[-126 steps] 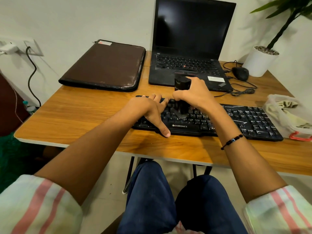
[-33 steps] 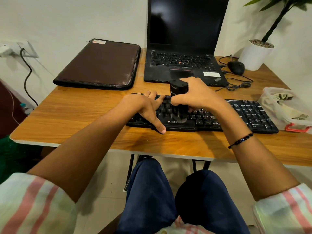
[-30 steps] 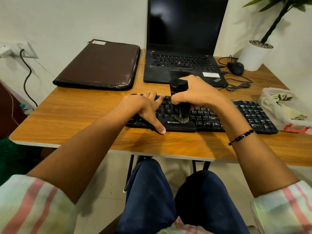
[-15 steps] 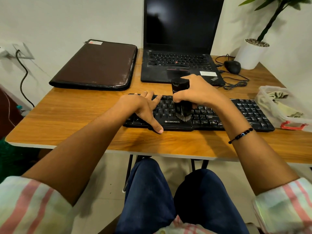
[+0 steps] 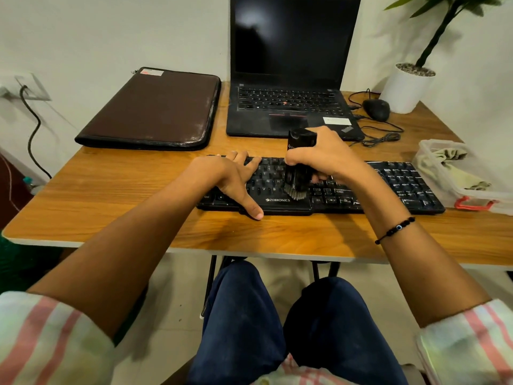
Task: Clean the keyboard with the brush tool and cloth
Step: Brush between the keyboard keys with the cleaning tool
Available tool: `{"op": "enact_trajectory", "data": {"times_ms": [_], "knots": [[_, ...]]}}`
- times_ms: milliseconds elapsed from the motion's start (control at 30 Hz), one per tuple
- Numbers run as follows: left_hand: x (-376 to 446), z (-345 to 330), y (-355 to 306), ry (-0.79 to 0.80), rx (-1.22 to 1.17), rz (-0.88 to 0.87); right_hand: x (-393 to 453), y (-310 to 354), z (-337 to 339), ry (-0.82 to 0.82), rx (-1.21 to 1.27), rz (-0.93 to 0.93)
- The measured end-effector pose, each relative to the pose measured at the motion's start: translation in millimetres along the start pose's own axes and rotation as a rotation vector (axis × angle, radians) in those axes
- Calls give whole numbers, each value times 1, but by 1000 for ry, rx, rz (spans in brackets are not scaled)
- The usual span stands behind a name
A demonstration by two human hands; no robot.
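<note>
Black keyboard [image 5: 388, 184] laid across the front of the wooden table [image 5: 111, 195], long side facing the seat. Right hand [image 5: 322, 154] wrapped tight round the black brush tool [image 5: 298, 162], gripping the barrel about halfway up. Brush tool upright, leaning a touch, bristles down and touching the keys near the middle of the board, just above the printed brand name. Left hand [image 5: 230, 176] flat on the left half of the keyboard, fingers spread over the keys, thumb stretched down to the front edge, pinning the board and holding nothing.

Cloth [image 5: 447, 159] crumpled, pale green, sitting inside the clear plastic container [image 5: 477, 201] at the right edge of the table, just beside the keyboard's number pad. Red clip on the container's near side.

Behind the keyboard: open laptop [image 5: 288, 107], screen dark. Left of that, brown zipped case [image 5: 155, 107] lying flat. Right of the laptop, black mouse [image 5: 376, 109] with its cable in loose coils, then white pot [image 5: 406, 87] with a green plant in the back corner.

Beaded bracelet [image 5: 395, 230] on the right wrist. Striped sleeves pushed up on both arms, dark blue trousers below the table edge.
</note>
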State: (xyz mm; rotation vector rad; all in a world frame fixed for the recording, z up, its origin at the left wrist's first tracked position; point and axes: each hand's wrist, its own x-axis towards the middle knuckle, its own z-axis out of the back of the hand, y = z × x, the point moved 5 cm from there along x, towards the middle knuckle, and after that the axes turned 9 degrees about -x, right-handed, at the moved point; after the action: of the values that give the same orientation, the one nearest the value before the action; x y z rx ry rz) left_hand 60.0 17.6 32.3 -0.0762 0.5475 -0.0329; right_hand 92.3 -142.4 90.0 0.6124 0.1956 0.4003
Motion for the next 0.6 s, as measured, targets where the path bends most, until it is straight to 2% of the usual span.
{"op": "enact_trajectory", "data": {"times_ms": [100,233,333,467,533,600], "knots": [[0,0,0,3,8,6,2,2,-5,-60,18,19],[-2,1,-2,-4,16,4,1,8,-8,-268,77,149],[-3,1,-2,-8,17,5,2,8,-11,-231,75,115],[-1,1,-1,-3,13,8,6,11,-6,-39,12,9],[0,0,0,-3,14,11,8,13,-6,-56,14,16],[1,0,1,1,9,10,12,10,-10,-147,50,20]]}}
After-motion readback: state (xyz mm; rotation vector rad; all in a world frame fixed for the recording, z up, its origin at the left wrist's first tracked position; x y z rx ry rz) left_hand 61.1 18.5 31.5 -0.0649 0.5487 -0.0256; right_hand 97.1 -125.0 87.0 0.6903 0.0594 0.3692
